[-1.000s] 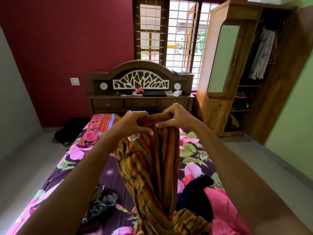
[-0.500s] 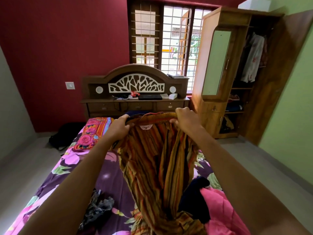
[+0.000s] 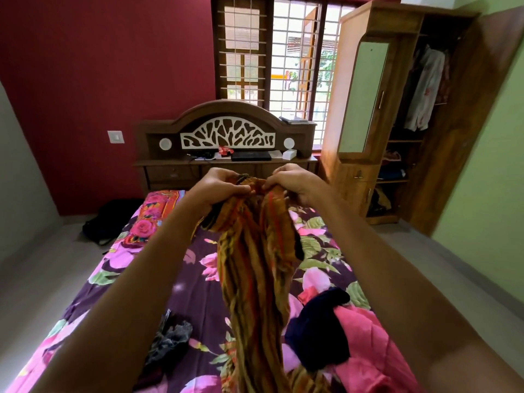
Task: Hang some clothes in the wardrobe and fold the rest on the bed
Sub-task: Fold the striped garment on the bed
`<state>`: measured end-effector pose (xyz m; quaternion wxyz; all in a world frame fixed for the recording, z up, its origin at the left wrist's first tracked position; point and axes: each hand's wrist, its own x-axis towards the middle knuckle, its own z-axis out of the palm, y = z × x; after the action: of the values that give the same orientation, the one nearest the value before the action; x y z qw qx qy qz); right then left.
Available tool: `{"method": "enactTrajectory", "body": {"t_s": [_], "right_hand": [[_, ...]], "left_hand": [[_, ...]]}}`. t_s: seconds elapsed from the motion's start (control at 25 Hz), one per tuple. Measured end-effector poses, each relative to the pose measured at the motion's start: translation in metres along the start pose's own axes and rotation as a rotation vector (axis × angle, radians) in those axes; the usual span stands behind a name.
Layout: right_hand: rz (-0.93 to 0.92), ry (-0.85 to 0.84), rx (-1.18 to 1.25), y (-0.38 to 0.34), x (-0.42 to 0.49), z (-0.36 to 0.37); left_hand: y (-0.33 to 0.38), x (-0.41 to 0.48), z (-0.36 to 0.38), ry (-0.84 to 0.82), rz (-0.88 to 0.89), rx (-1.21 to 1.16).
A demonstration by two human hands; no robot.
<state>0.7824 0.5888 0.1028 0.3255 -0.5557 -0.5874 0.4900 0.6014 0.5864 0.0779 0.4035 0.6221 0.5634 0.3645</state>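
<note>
Orange, brown and yellow stripes run down the striped garment (image 3: 255, 265) that we hold up over the bed (image 3: 192, 293). Our left hand (image 3: 218, 188) and our right hand (image 3: 295, 185) each have a grip clamped on its bunched top edge, thumbs pressed against curled fingers. The two hands sit close together, just apart, in front of the headboard (image 3: 226, 114). From them the cloth hangs in a narrow gathered column. Its lower end runs to the bottom edge of the view, where we cannot tell how it lies.

On the floral sheet to our right of the hanging cloth lies a dark blue garment (image 3: 317, 330), crumpled and touching a pink garment (image 3: 365, 350) beside it. To our left lies a grey-black garment (image 3: 170, 338), also crumpled and well apart from those two. A floral pillow (image 3: 153, 217) sits at the head of the bed.

Beyond the bed, on our right, stands the wardrobe (image 3: 397, 21) with its door (image 3: 467, 137) swung open. A pale garment (image 3: 424, 89) hangs inside it, above shelves holding folded things too small to make out. A barred window (image 3: 295, 66) is set in the red wall behind the headboard, and a black bag (image 3: 110, 219) rests on the floor at our left of the bed.
</note>
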Motion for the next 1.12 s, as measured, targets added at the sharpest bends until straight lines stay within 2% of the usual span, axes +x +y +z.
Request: {"method": "enactTrajectory", "body": {"t_s": [0.12,0.24,0.32,0.4,0.44,0.48,0.56,0.6,0.64,0.72,0.76,0.92,1.04,1.12], "right_hand": [[-0.033,0.004,0.094,0.001,0.002,0.019],[-0.055,0.037,0.199,0.001,0.005,0.017],[-0.044,-0.021,0.319,-0.004,0.003,0.016],[-0.059,-0.131,0.347,-0.005,-0.001,0.018],[-0.107,-0.135,0.246,-0.003,0.000,0.019],[-0.207,-0.074,0.035,0.002,0.002,0.019],[-0.429,0.144,-0.541,0.012,0.009,0.012],[-0.487,0.162,-0.739,0.015,0.011,0.006],[-0.509,0.066,-0.813,0.017,0.012,0.001],[-0.515,-0.207,-0.636,0.025,0.014,-0.008],[-0.520,-0.261,-0.481,0.031,0.014,-0.011],[-0.542,-0.259,-0.123,0.045,0.016,-0.003],[-0.497,-0.150,0.250,0.044,0.022,0.001],[-0.457,-0.067,0.496,0.044,0.027,-0.002]], "left_hand": [[0.015,-0.007,0.021,0.050,0.145,0.183],[0.015,-0.011,0.018,-0.054,0.185,0.110],[0.008,-0.011,0.013,-0.140,0.212,0.148],[-0.002,-0.004,0.008,-0.097,0.242,0.244],[-0.004,-0.004,0.006,-0.059,0.233,0.214],[-0.007,-0.004,0.004,-0.036,0.221,0.138],[-0.009,-0.006,0.000,-0.045,0.199,0.037],[-0.010,-0.008,-0.003,-0.057,0.207,0.022],[-0.013,-0.009,-0.006,-0.069,0.227,-0.006],[-0.015,-0.011,-0.013,-0.088,0.247,-0.092],[-0.015,-0.012,-0.017,-0.087,0.251,-0.125],[-0.016,-0.013,-0.026,-0.143,0.253,-0.089],[-0.023,-0.012,-0.028,-0.236,0.271,0.034],[-0.034,-0.012,-0.027,-0.243,0.221,0.007]]}}
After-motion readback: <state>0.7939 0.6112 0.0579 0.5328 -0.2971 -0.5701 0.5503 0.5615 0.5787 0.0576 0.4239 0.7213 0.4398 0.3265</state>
